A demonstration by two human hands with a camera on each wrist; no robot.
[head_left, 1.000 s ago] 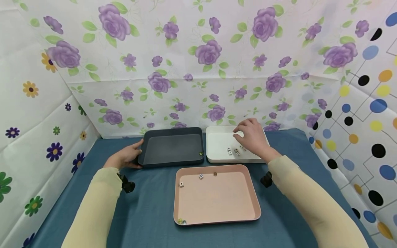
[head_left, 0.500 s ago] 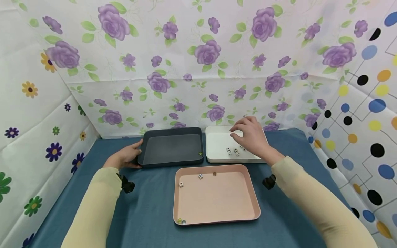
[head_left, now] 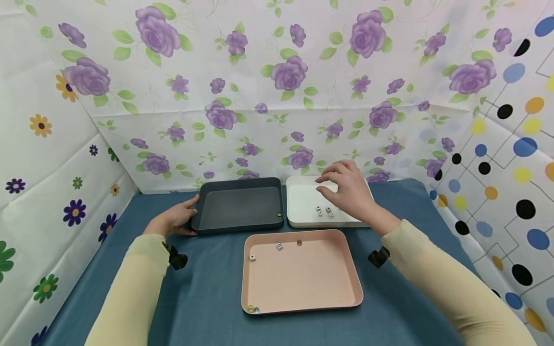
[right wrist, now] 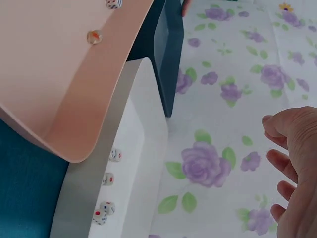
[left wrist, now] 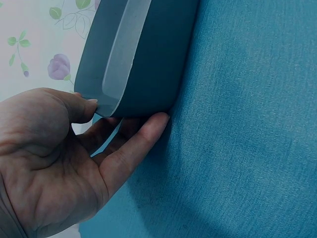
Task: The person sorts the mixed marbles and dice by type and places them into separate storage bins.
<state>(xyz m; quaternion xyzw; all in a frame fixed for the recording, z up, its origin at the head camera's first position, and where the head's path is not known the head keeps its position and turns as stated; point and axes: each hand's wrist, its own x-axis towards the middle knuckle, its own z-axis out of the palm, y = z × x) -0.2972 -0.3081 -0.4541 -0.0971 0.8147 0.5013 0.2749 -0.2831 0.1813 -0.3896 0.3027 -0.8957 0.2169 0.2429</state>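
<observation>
On the left my left hand (head_left: 175, 218) grips the left end of a dark grey tray (head_left: 238, 229). The left wrist view has the thumb (left wrist: 81, 106) at its rim and the fingers (left wrist: 131, 148) against the outer wall. My right hand (head_left: 348, 192) hovers over the white tray (head_left: 298, 192), fingers loosely curved and thumb apart, nothing between them. Several white dice (head_left: 324, 211) lie in the white tray, below the hand. One small yellow-green marble (head_left: 279, 214) sits at the right side of the dark tray.
A pink tray (head_left: 303, 274) lies in front on the blue cloth (head_left: 207, 288). It holds two dice, one at its left wall (head_left: 253, 258) and one near its back edge (head_left: 280, 246), an amber marble (head_left: 299, 243), and two marbles (head_left: 253, 309) in the front left corner. A flowered curtain (head_left: 259, 129) hangs behind.
My right hand has moved a little left and up over the white tray, its thumb and fingers spreading slightly. The left hand and the trays stay in place.
</observation>
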